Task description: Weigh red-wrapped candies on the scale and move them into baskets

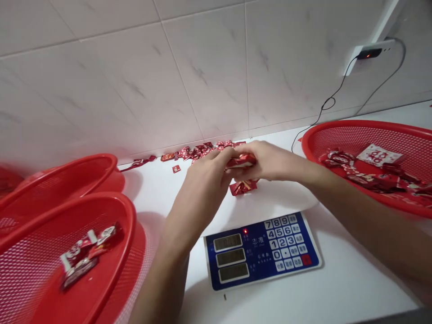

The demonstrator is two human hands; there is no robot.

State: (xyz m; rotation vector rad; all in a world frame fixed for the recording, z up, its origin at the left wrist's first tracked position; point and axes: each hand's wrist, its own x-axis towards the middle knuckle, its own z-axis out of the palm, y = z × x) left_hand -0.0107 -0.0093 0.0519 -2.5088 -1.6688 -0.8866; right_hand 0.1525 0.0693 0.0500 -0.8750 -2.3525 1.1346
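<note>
Red baskets [130,216], at least two left and one right, flank one scale [258,258]; over its pan [270,202], left hand [211,168] and right hand [268,157] clasp at least one red packet [243,160], partly blocking the wrapped pile [189,153] behind.

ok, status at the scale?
Left hand, right hand: together on a red packet over the scale. Another packet on the white pan. Red basket to the right; no obstruction visible.

The mesh basket [131,215] at lower left is glossy plastic; candy wrappers [243,187] mid-frame shine; upper-frame wall tiles [205,67] look smooth.
</note>
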